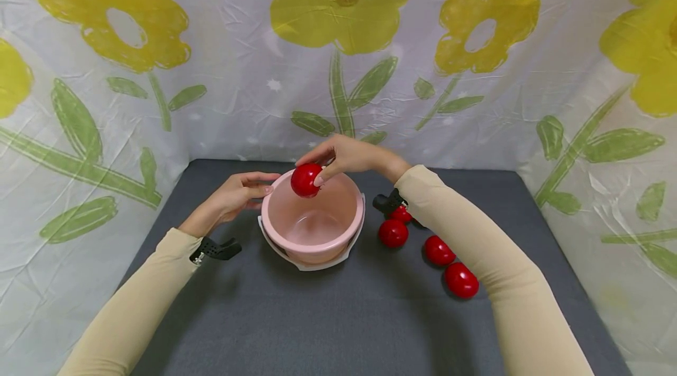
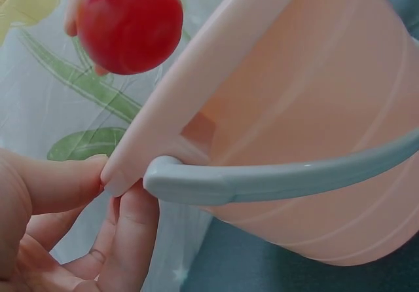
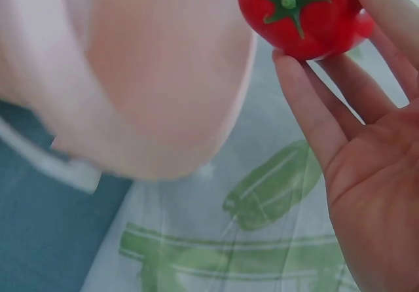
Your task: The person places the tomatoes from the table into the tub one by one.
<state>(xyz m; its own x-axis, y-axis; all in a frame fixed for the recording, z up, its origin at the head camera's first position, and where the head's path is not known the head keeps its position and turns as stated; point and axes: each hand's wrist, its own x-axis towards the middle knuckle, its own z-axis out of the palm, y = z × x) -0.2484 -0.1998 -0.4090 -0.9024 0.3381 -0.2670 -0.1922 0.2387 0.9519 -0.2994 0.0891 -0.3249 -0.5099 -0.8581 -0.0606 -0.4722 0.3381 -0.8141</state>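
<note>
A pink bucket (image 1: 312, 247) with a pale handle (image 2: 262, 182) stands upright on the dark table, its handle hanging down at the front. My left hand (image 1: 235, 195) pinches the bucket's rim at its left side, thumb on top and fingers beneath, as the left wrist view shows. Over the far part of the bucket's mouth, my right hand (image 1: 349, 158) holds a red tomato (image 1: 305, 181) between thumb and fingers. The tomato's green stem top (image 3: 288, 2) shows in the right wrist view. Inside the bucket, the visible bottom holds nothing.
Several more tomatoes lie to the right of the bucket, among them a near tomato (image 1: 462, 280) and one tomato (image 1: 393, 234) close to the bucket; the right forearm partly covers the group. A flowered curtain (image 1: 233, 70) hangs behind the table (image 1: 317, 329).
</note>
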